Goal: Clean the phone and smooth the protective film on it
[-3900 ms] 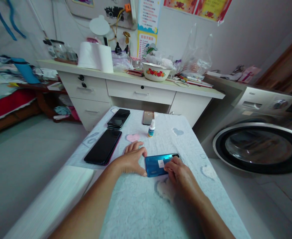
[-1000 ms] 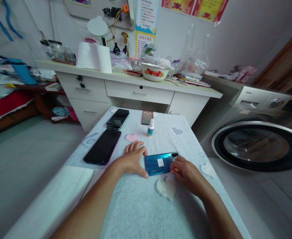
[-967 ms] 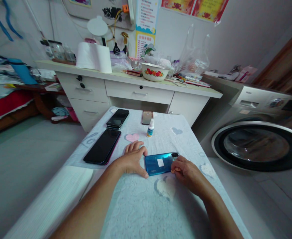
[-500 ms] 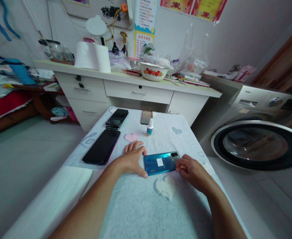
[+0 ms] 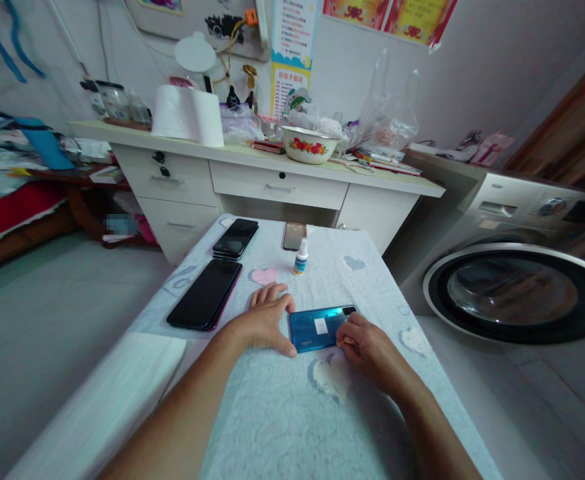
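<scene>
A blue smartphone (image 5: 308, 331) lies back up on the cloth-covered table, a small white label on its back and its camera block at the right end. My left hand (image 5: 265, 320) grips its left end, thumb at the near corner and fingers at the far one. Over the right part of the phone, my right hand (image 5: 365, 343) is closed around a small orange-tan piece (image 5: 346, 341), perhaps a cloth, pressed to the phone's back. Most of that piece is hidden by the fingers. Beyond the phone stands a small white spray bottle (image 5: 300, 258) with a blue label.
Dark phones in two stacks, a near stack (image 5: 206, 293) and a far stack (image 5: 236, 237), lie along the table's left side. A phone-sized case or phone (image 5: 295, 235) rests behind the bottle. Past the table are a white desk (image 5: 272, 187) and, at right, a washing machine (image 5: 502, 233).
My right hand has slid left along the phone's back with the orange-tan piece, from the right end toward the label. My left hand and the phone stay in place.
</scene>
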A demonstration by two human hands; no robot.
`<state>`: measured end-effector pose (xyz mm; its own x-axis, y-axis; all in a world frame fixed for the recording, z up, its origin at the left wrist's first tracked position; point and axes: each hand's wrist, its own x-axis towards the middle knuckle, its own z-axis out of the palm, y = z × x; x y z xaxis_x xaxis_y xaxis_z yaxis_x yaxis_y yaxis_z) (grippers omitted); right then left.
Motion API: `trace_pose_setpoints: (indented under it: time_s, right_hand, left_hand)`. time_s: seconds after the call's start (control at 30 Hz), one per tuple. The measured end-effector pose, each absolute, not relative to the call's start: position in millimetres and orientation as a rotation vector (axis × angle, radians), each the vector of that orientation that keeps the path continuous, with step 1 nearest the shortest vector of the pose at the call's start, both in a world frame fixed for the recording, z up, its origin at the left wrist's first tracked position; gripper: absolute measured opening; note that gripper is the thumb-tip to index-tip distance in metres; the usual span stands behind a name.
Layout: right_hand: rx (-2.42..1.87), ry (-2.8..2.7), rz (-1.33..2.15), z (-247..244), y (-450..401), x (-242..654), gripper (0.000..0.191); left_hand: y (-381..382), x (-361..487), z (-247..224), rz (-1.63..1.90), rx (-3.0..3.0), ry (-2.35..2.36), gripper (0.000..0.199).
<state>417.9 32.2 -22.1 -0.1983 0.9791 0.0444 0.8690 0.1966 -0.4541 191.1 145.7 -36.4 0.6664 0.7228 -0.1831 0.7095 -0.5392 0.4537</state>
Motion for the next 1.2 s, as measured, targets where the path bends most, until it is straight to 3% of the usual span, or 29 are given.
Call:
trace_pose_setpoints:
  time_s: [0.6, 1.2]
  right_hand:
    - [-1.651, -2.238, 0.436, -36, 35, 394, 0.018]
    - [-1.964, -2.119, 0.475, -21, 30, 434, 0.012]
  left_hand:
    - [146, 192, -37, 0.029, 2.386, 1.13, 0.075]
    - [146, 191, -37, 0.04, 2.393, 1.109, 0.074]
